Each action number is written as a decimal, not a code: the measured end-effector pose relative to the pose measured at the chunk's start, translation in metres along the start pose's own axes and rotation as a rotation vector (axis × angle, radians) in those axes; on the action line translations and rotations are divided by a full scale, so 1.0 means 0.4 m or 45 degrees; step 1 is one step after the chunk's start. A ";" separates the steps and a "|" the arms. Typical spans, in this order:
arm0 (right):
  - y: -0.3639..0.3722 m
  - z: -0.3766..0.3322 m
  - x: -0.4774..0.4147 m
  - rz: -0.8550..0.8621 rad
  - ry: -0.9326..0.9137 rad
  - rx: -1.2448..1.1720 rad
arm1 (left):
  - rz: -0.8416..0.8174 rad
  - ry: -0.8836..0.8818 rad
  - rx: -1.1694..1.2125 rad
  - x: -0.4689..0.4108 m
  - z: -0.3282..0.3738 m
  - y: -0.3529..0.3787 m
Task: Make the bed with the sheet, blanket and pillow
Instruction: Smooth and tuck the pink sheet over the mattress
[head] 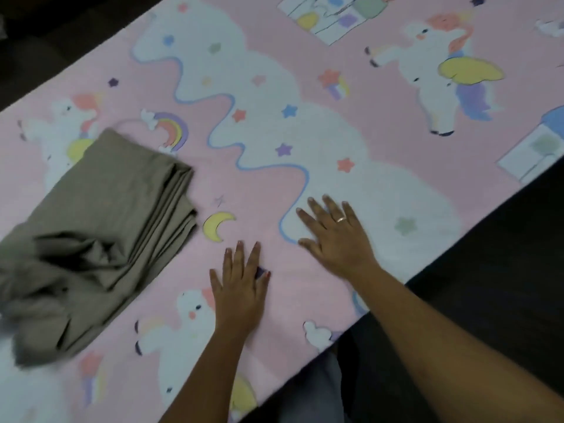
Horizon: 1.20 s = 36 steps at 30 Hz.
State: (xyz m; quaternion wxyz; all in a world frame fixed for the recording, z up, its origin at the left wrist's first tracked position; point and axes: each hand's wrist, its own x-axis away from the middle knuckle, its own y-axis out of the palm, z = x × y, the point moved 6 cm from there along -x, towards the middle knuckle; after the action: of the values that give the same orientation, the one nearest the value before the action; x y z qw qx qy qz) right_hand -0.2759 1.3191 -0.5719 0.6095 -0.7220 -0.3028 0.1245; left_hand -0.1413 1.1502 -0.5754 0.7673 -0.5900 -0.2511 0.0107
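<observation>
From the head camera, you have both hands pressed flat on the pink unicorn-print sheet, close to the near edge of the bed. Your left hand lies palm down with the fingers together and straight, gripping nothing. Your right hand, just beside it and a little further in from the edge, is spread wide, fingers fanned, a ring on one of them; it too holds nothing and only rests on the cloth. The sheet looks already laid and mostly smooth under your palms.

The folded taupe blanket sits on the sheet towards the left end of the bed, well apart from your hands, its stacked folds facing you and its nearer part rumpled loose. No pillow is in view.

That blanket looks like thin, soft, limp cloth, probably light, and it should slide easily over the sheet. You would likely do best to pinch the loose rumpled corner layers with both hands, since a grab at the stacked edge may lift several folds at once.
</observation>
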 end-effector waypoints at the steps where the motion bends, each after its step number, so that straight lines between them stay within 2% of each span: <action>1: 0.021 -0.038 0.020 0.000 -0.045 0.014 | 0.016 0.024 0.004 0.025 -0.022 0.005; 5: 0.055 -0.114 0.110 0.030 -0.135 0.078 | 0.070 0.041 -0.011 0.140 -0.057 0.029; 9: 0.069 -0.197 0.255 -0.013 -0.249 0.080 | 0.017 0.024 -0.006 0.240 -0.032 0.059; 12: 0.085 -0.273 0.360 -0.115 -0.409 0.064 | -0.012 0.191 0.084 0.325 -0.024 0.067; 14: 0.084 -0.320 0.397 -0.138 -0.526 0.017 | 0.056 0.281 0.174 0.373 -0.060 0.054; 16: 0.061 -0.339 0.385 -0.129 -0.448 -0.074 | 0.192 0.193 0.189 0.409 -0.137 0.025; 18: 0.049 -0.331 0.353 -0.117 -0.241 -0.157 | 0.252 0.030 0.112 0.443 -0.232 0.006; 21: 0.088 -0.347 0.340 -0.168 -0.099 -0.022 | 0.081 -0.176 -0.005 0.514 -0.363 0.042; 23: 0.134 -0.411 0.371 -0.155 -0.112 0.080 | -0.027 -0.265 0.029 0.569 -0.426 0.081; 28: 0.233 -0.643 0.501 -0.141 -0.159 -0.018 | 0.043 -0.296 0.147 0.664 -0.487 0.121; 33: 0.249 -0.872 0.545 -0.294 -0.596 -0.193 | 0.164 -0.278 0.183 0.760 -0.606 0.137; 34: 0.241 -0.896 0.522 -0.309 -0.607 -0.229 | 0.179 -0.282 0.181 0.785 -0.647 0.138; 36: 0.219 -0.900 0.456 -0.183 -0.425 -0.252 | 0.201 -0.281 0.185 0.830 -0.732 0.134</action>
State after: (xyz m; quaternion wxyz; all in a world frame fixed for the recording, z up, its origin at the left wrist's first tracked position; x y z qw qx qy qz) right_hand 0.0900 1.1304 -0.5398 0.4844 -0.7242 -0.4610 0.1682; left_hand 0.2804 1.0068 -0.5527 0.7725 -0.5460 -0.2853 0.1542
